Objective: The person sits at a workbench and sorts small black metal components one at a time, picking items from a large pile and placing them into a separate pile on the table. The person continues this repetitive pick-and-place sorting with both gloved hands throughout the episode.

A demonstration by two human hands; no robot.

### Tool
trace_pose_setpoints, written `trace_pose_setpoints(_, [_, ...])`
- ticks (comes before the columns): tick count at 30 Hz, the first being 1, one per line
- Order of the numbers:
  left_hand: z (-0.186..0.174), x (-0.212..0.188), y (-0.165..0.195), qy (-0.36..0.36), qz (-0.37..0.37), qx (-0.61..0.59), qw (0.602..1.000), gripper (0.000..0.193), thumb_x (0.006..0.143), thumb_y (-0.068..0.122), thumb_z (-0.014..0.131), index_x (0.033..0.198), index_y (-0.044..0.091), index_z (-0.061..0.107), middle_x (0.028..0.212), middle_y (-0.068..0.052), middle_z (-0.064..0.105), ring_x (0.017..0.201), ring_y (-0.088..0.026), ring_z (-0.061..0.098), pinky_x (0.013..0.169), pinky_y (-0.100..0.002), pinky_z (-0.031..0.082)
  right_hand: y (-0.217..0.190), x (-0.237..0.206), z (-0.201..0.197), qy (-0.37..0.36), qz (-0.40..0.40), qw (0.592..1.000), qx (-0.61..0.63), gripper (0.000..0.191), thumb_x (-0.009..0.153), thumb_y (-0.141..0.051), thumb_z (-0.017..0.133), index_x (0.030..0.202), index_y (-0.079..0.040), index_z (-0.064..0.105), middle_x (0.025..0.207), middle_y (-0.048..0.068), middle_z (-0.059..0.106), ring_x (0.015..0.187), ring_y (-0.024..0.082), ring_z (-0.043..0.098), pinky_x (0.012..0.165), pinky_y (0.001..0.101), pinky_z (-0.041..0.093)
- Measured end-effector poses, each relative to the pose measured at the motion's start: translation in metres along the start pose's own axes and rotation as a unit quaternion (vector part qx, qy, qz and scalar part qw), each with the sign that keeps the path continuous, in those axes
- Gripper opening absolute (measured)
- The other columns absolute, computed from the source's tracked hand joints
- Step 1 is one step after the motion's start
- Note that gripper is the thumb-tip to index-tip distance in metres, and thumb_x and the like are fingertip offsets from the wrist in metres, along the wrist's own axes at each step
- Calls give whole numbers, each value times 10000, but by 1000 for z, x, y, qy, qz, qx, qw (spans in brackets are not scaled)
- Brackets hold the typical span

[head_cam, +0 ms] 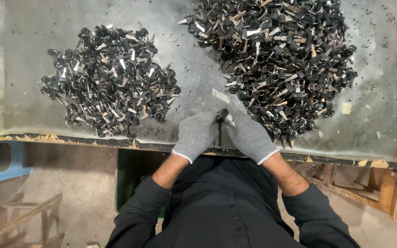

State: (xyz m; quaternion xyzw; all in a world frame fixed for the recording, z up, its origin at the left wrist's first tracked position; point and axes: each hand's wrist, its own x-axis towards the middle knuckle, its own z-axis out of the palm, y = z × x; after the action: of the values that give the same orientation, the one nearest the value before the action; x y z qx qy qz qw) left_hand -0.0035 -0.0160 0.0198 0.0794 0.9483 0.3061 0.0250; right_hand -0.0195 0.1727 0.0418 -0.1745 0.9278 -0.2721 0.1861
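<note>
Where the two gloved hands meet at the near edge of the surface (33, 115), a single black-headed key (222, 115) is pinched between them. The left hand (195, 134), in a grey knit glove, is curled closed with its fingertips on the key's dark head. The right hand (249, 135), in a matching glove, is likewise closed, its fingers bearing on the same key from the other side. Whether the grip is on the head alone or also on the blade cannot be told, as the gloves hide most of the key. Both hands rest just at the front lip of the surface, touching each other at the fingertips. Up and to the left lies a smaller heap of keys (109, 80), black heads and pale metal blades mixed, well apart from the hands. Up and to the right lies a larger heap of keys (276, 59), whose lower edge comes just beside the right hand. A loose metal ring (173, 37) lies on bare surface between the two heaps, near the far side. Small dark flecks are scattered over the right part of the surface. Both forearms are bare above the glove cuffs, with dark sleeves (143, 206) pushed back. Below the edge, a wooden frame (24, 220) stands on the floor at lower left.
</note>
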Motion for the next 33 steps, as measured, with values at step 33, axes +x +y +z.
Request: trace_pose_setpoints(33, [-5, 30, -17, -169, 55, 82, 981, 182, 828, 234, 634, 899, 112, 750, 834, -196, 724, 786, -426, 703, 684, -574, 529, -12, -8, 15, 154, -78, 927, -334, 110, 965, -117, 586, 1028, -30, 610, 879, 122, 676, 720, 232, 731, 516, 351, 583])
